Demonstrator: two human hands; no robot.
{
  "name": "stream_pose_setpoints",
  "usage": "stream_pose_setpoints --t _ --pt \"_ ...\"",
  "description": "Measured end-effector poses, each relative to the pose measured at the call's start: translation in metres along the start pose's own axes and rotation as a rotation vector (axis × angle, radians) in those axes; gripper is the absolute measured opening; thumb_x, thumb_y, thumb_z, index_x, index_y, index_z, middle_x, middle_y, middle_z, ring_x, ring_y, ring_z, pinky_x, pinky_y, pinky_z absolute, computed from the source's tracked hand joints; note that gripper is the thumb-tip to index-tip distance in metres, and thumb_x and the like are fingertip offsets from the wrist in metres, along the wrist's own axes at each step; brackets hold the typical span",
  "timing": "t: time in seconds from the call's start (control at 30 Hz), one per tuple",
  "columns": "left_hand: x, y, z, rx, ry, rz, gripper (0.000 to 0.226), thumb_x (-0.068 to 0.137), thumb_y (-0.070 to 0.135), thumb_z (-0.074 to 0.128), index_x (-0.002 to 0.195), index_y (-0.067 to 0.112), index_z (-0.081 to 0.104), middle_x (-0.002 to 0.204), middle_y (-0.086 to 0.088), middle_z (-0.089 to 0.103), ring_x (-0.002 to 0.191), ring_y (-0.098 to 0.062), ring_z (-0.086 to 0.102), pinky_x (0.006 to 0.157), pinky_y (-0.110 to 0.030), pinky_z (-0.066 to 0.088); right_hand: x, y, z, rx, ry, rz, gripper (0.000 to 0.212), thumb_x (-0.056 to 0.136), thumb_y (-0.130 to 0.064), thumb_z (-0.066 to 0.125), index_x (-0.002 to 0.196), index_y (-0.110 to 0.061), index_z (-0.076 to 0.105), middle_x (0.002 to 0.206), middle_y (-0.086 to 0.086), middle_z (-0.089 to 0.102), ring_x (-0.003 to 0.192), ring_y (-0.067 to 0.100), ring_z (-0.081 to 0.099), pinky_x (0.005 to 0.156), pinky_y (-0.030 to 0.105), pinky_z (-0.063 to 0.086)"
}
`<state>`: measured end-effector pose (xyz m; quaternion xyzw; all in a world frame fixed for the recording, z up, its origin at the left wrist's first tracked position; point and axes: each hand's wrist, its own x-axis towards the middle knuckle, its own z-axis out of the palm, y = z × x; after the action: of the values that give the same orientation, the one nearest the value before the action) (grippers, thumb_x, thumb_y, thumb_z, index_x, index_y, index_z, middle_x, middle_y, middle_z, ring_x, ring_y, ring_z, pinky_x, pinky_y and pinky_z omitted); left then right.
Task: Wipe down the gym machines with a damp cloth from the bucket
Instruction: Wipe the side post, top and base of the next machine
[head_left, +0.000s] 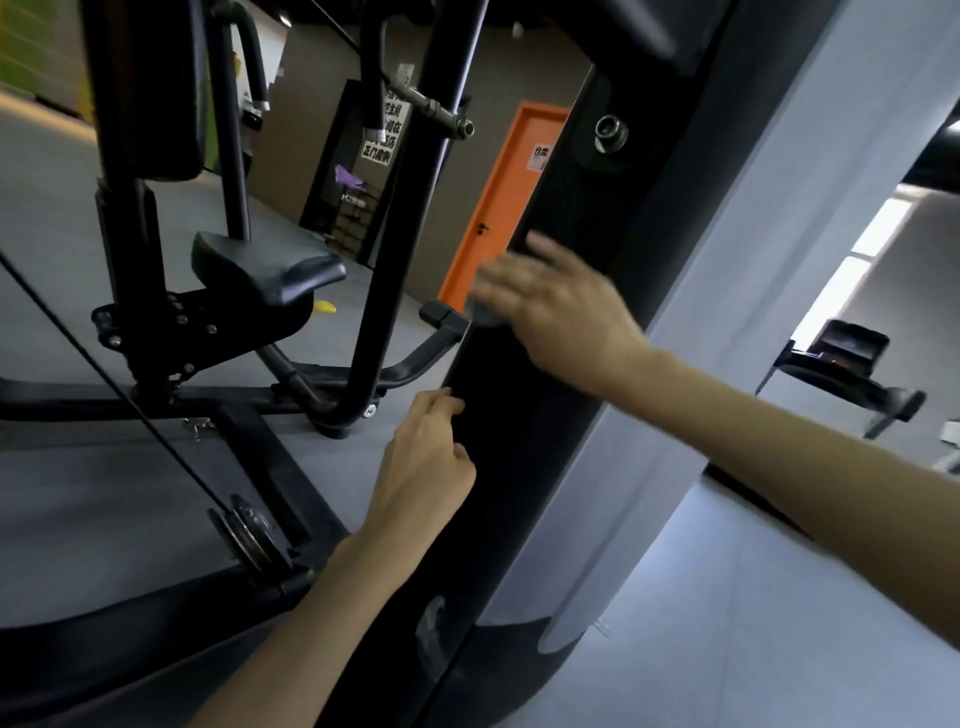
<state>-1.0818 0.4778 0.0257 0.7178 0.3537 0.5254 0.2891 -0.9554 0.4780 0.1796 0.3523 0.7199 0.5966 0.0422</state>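
- The right hand reaches in from the right and lies across the machine's black panel, blurred by motion.
- Its fingers are stretched out fairly straight and a little apart, pointing left past the panel's edge.
- A dark grey wad, seemingly the cloth, sits under those fingers at the panel's left edge. It is too blurred to show folds or how it is held.
- The left hand is lower down against the same edge, with its forearm coming up from the bottom.
- Its fingers are curled in, with the index tip and thumb touching the panel's edge. Nothing shows inside the hand.
- The panel stands tilted in view, with a metal bolt near its top.
- A pale pillar rises just right of the panel.
- Left of the panel, a black tube frame curves down to the grey floor.
- The padded seat is farther left on its bracket.
- A cable runs down at a slant to a pulley at lower left.
- An orange door stands behind, between the frame and the panel.
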Motion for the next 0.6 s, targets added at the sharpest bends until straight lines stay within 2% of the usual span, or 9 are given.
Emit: stream_pose_setpoints --t 0.07,0.13,0.23,0.3,0.37,0.43,0.47,0.53,0.6 --pt "-0.001 -0.002 0.000 -0.018 -0.026 -0.015 0.053 0.086 -0.008 0.039 0.133 0.013 0.048 0.142 0.009 0.038 0.122 -0.011 0.045 0.089 -0.014 0.034 0.030 0.033 -0.006 -0.094 0.041 0.133 0.032 0.082 -0.010 0.053 0.107 -0.014 0.072 0.116 0.008 0.068 0.111 0.024 0.064 0.108 0.039 0.036" --pt "0.000 -0.006 -0.002 -0.059 -0.062 -0.032 0.055 0.085 -0.010 0.038 0.133 0.015 0.048 0.143 0.010 0.039 0.123 -0.008 0.045 0.091 -0.013 0.034 0.039 0.032 -0.005 -0.127 0.054 0.202 0.034 0.083 -0.012 0.046 0.103 -0.012 0.073 0.113 0.010 0.069 0.108 0.027 0.065 0.103 0.040 0.042" --pt "0.004 -0.006 -0.005 -0.079 -0.073 -0.044 0.057 0.085 -0.011 0.039 0.135 0.016 0.047 0.139 0.004 0.046 0.124 -0.012 0.047 0.097 -0.020 0.040 0.009 -0.018 0.006 -0.016 -0.094 0.010 0.043 0.081 -0.012 0.040 0.108 -0.012 0.073 0.119 0.012 0.067 0.111 0.030 0.063 0.104 0.040 0.042" --pt "0.006 -0.003 -0.007 -0.095 -0.083 -0.042 0.061 0.086 -0.009 0.038 0.139 0.020 0.043 0.133 0.004 0.048 0.121 -0.011 0.049 0.093 -0.022 0.043 -0.004 -0.025 0.004 0.071 -0.209 -0.123 0.040 0.082 -0.011 0.050 0.117 -0.015 0.069 0.128 0.010 0.062 0.120 0.027 0.058 0.110 0.042 0.033" --pt "0.006 -0.002 -0.009 -0.105 -0.091 -0.036 0.067 0.086 -0.009 0.038 0.143 0.026 0.037 0.128 0.010 0.046 0.109 -0.001 0.048 0.082 -0.014 0.045 0.011 0.009 -0.004 0.067 -0.113 -0.036 0.042 0.072 -0.004 0.064 0.111 -0.016 0.071 0.123 0.008 0.066 0.115 0.025 0.062 0.108 0.046 0.035" --pt "0.005 -0.003 -0.009 -0.097 -0.107 -0.030 0.069 0.087 -0.009 0.038 0.145 0.029 0.035 0.132 0.013 0.043 0.097 0.006 0.045 0.069 -0.005 0.043 0.024 0.049 -0.017 0.024 0.039 0.137 0.040 0.075 0.001 0.061 0.110 -0.016 0.071 0.123 0.007 0.066 0.115 0.024 0.061 0.108 0.046 0.038" --pt "0.004 -0.003 -0.009 -0.093 -0.118 -0.025 0.070 0.087 -0.009 0.039 0.145 0.029 0.035 0.136 0.013 0.041 0.091 0.009 0.045 0.067 -0.001 0.041 0.021 0.055 -0.021 0.025 0.086 0.177 0.039 0.080 0.000 0.058 0.113 -0.015 0.070 0.126 0.006 0.064 0.118 0.025 0.059 0.110 0.045 0.038" --pt "0.002 -0.004 -0.007 -0.078 -0.133 -0.006 0.070 0.087 -0.009 0.041 0.145 0.029 0.035 0.139 0.013 0.038 0.084 0.014 0.044 0.068 0.004 0.037 -0.001 0.040 -0.019 0.101 0.134 0.079 0.038 0.085 -0.002 0.053 0.117 -0.012 0.069 0.131 0.008 0.061 0.123 0.027 0.056 0.112 0.044 0.033" --pt "0.002 -0.004 -0.008 -0.059 -0.121 0.017 0.070 0.086 -0.009 0.043 0.144 0.029 0.036 0.139 0.011 0.039 0.085 0.009 0.045 0.068 0.004 0.037 -0.033 0.016 -0.018 0.191 0.095 -0.190 0.034 0.093 -0.003 0.050 0.123 -0.008 0.066 0.135 0.010 0.057 0.129 0.028 0.051 0.114 0.042 0.031"
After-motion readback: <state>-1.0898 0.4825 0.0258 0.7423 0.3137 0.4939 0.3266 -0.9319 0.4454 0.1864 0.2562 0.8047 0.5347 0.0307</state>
